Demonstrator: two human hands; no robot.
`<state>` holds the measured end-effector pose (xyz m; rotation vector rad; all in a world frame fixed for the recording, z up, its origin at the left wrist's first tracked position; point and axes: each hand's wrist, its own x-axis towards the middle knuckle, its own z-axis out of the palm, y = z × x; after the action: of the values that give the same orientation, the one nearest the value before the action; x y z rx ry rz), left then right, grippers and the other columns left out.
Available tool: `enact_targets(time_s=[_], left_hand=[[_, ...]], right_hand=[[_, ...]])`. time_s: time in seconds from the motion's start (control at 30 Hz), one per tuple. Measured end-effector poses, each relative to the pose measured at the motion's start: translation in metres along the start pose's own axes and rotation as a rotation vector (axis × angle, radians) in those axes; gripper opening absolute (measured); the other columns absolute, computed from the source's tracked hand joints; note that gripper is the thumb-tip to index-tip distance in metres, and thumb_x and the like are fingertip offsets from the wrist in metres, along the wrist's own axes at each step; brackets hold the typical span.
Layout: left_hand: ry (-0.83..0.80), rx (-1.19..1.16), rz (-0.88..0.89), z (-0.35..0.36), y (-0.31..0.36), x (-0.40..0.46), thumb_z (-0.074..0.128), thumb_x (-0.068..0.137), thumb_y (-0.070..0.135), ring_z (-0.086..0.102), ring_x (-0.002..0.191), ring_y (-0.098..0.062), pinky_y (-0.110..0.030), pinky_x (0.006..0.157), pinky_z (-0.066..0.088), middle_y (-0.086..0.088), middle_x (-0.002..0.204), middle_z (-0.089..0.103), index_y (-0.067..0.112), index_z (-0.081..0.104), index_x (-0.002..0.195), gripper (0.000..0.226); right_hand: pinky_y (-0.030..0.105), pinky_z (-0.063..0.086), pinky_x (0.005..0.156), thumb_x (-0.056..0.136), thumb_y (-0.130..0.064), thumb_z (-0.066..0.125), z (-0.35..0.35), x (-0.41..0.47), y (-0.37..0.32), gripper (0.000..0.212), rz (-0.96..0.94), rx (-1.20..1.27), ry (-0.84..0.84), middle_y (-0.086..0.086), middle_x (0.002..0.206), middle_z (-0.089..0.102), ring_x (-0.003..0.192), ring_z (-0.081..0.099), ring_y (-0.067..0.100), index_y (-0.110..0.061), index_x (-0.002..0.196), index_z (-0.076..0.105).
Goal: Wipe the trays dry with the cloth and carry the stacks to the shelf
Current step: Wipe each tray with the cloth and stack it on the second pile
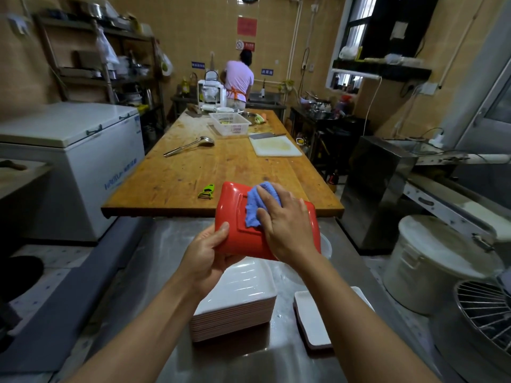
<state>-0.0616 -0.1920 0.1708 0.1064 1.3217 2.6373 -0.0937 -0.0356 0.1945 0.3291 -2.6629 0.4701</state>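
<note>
Both hands are busy with one red tray (235,219). The left hand (206,252) grips the tray's near left corner, with the thumb on top and the fingers curled under it. The right hand (287,225) lies flat on the tray's red underside, fingers spread, and presses one blue cloth (255,205) against it. The tray is held up in the air, tipped, above a steel counter (171,244).

Under the held tray there are two piles on the steel counter. The left pile (235,308) is tall, with many trays stacked, too many thin edges to count well. Its top tray is white inside. The right pile (312,322) is low, with what looks like two or three trays. The right arm hides part of it. Drops of water shine on the counter between the two piles.

Past the tray is one long wooden table (221,167). On it lie one green peeler (207,191), near the red tray, one metal ladle (190,145), one white cutting board (276,146) with one knife (266,136) at its far edge, and one white basket (231,123). One other person (237,81) stands at the far end of the room, back turned. One white chest freezer (74,161) sits to the left, and one big white bucket with a lid (434,266) sits to the right.
</note>
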Motion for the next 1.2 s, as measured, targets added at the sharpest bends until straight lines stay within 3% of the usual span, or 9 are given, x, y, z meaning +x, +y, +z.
enact_targets(time_s=[0.27,0.37,0.5,0.63,0.73,0.9,1.03,1.1,1.2], left_hand=[[0.08,-0.12,-0.036,-0.007,-0.011,0.002,0.044,0.094,0.015,0.071,0.072,-0.018,-0.034,0.059,0.059,-0.008,0.085,0.074,0.012,0.063,0.105,0.022],[0.151,-0.185,-0.044,-0.006,-0.014,0.005,0.044,0.096,0.014,0.071,0.07,-0.019,-0.036,0.058,0.059,-0.009,0.08,0.074,0.01,0.062,0.101,0.019],[0.222,-0.201,-0.061,-0.006,-0.016,0.01,0.046,0.096,0.015,0.069,0.078,-0.021,-0.038,0.06,0.06,-0.008,0.08,0.073,0.01,0.061,0.1,0.017],[0.251,-0.213,-0.092,-0.006,-0.023,0.01,0.047,0.096,0.016,0.068,0.084,-0.023,-0.038,0.06,0.06,-0.009,0.083,0.073,0.009,0.061,0.104,0.018],[0.243,-0.15,-0.08,-0.003,-0.026,0.012,0.045,0.097,0.016,0.069,0.083,-0.022,-0.037,0.063,0.059,-0.009,0.085,0.073,0.009,0.061,0.106,0.019],[0.09,0.125,-0.012,0.013,-0.033,0.013,0.044,0.096,0.012,0.066,0.081,-0.016,-0.034,0.076,0.054,-0.002,0.086,0.072,0.016,0.061,0.107,0.021],[-0.039,0.581,0.198,0.032,-0.042,0.011,0.054,0.091,0.004,0.064,0.076,-0.007,-0.021,0.072,0.052,0.001,0.087,0.069,0.024,0.065,0.1,0.025],[-0.126,0.884,0.389,0.041,-0.047,0.01,0.059,0.088,0.0,0.058,0.066,0.002,-0.011,0.065,0.044,0.008,0.075,0.065,0.023,0.064,0.09,0.023],[-0.302,1.229,0.599,0.049,-0.063,0.009,0.062,0.087,0.007,0.052,0.057,-0.012,-0.023,0.056,0.041,0.005,0.063,0.057,0.016,0.063,0.083,0.01]], right_hand=[[0.036,0.022,0.114,0.099,-0.03,0.039,0.008,-0.019,0.052,0.047,0.258,0.219,0.086,0.003,0.153,0.022,0.138,0.026,0.021,-0.016,0.144,0.035],[0.037,0.026,0.113,0.099,-0.029,0.039,0.016,-0.035,0.05,0.05,0.295,0.312,0.129,0.008,0.154,0.018,0.138,0.027,0.023,-0.014,0.145,0.031],[0.034,0.027,0.11,0.099,-0.03,0.037,0.031,-0.065,0.049,0.052,0.25,0.234,0.11,0.009,0.154,0.012,0.138,0.023,0.023,-0.015,0.148,0.026],[0.041,0.044,0.099,0.099,-0.027,0.038,0.029,-0.08,0.057,0.049,0.314,0.248,0.143,0.011,0.149,0.023,0.128,0.041,0.028,-0.016,0.146,0.031],[0.036,0.045,0.086,0.099,-0.022,0.04,0.027,-0.087,0.073,0.041,0.403,0.246,0.147,0.015,0.133,0.041,0.11,0.052,0.031,-0.012,0.138,0.042],[0.026,0.033,0.06,0.096,-0.024,0.047,0.017,-0.099,0.098,0.019,0.605,0.247,0.232,0.01,0.097,0.055,0.079,0.049,0.02,-0.009,0.095,0.059],[0.032,0.035,0.056,0.091,-0.041,0.051,-0.001,-0.105,0.121,0.043,0.814,0.406,0.311,0.005,0.059,0.052,0.061,0.053,0.025,-0.014,0.058,0.052],[0.03,0.038,0.051,0.09,-0.046,0.052,-0.009,-0.107,0.131,0.047,0.922,0.6,0.273,0.01,0.055,0.054,0.051,0.049,0.024,-0.009,0.064,0.062],[0.023,0.036,0.045,0.092,-0.042,0.054,-0.021,-0.114,0.145,0.04,1.041,0.946,0.167,0.013,0.056,0.055,0.046,0.048,0.023,-0.006,0.083,0.069]])
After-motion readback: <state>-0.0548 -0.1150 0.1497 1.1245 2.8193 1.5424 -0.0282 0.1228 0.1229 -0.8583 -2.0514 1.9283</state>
